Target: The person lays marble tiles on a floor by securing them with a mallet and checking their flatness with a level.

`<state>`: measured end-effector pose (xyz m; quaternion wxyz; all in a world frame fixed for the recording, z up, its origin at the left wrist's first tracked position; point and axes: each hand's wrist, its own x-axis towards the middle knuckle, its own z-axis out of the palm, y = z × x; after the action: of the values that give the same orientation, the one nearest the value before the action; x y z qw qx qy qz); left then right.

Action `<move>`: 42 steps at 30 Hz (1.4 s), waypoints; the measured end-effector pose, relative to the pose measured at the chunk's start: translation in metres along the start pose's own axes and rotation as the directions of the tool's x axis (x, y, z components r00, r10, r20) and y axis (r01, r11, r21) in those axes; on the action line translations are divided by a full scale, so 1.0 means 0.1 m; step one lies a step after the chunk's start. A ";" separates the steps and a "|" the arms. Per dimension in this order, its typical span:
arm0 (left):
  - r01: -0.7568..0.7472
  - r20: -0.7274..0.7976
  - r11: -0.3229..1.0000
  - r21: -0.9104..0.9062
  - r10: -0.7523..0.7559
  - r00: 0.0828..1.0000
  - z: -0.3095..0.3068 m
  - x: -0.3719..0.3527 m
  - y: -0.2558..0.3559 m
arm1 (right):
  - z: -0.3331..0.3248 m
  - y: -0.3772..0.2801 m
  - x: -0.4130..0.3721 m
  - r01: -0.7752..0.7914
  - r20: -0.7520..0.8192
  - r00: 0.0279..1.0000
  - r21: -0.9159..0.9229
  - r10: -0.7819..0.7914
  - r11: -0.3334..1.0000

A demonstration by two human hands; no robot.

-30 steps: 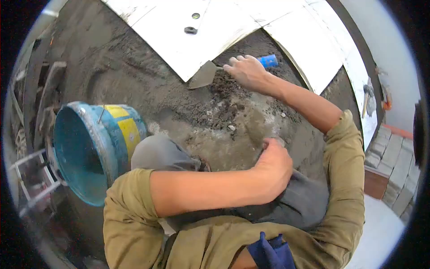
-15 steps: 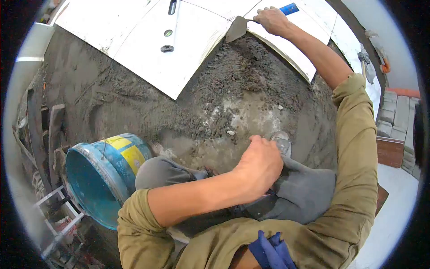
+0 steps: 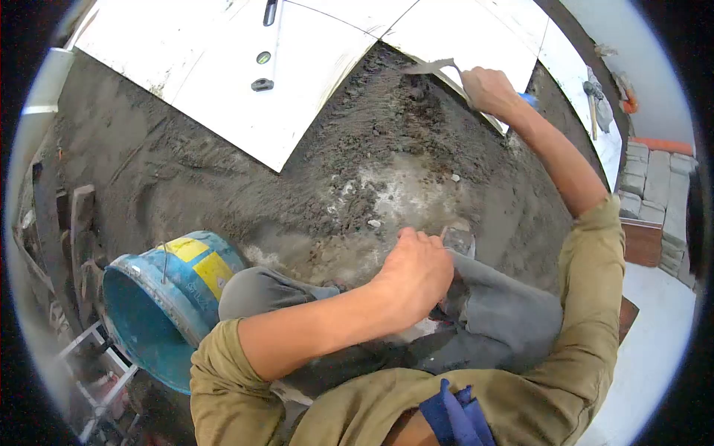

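My right hand [image 3: 491, 93] is closed around a trowel with a blue handle. The trowel's blade [image 3: 425, 69] is seen nearly edge-on above the grey mortar bed [image 3: 394, 111], in the notch between two white tiles. My left hand [image 3: 416, 273] is in front of my bent leg, near the knee, its back toward me. Its fingers are curled down and away, so their tips and anything in them are hidden. A white tile [image 3: 275, 119] with a pointed corner lies left of the notch, and another white tile [image 3: 446, 37] lies to the right.
A spirit level [image 3: 266, 56] rests on the left tile. At left a blue bucket [image 3: 197, 260] lies tipped on its side, near wood pieces [image 3: 82, 223] and a metal frame [image 3: 93, 338]. A hammer [image 3: 593, 104] lies at right, with stacked grey blocks [image 3: 654, 178] beyond.
The trowel has moved from the tile corner down and right over the mortar, its blade turning edge-on. My view has shifted slightly; my left hand stays near my leg.
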<state>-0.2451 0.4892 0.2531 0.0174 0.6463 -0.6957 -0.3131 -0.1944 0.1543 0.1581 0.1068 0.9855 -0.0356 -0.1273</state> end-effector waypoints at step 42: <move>-0.130 0.532 0.985 0.110 0.052 0.845 -0.36 -0.42 1.74 | 0.25 -1.44 -1.00 -0.032 0.216 0.960 0.720 -0.180 0.693</move>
<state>-0.3775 0.5071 0.3776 -0.2052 0.5013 -0.7242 -0.4267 -0.2907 0.2996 0.1272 -0.2969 0.9225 -0.0564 -0.2402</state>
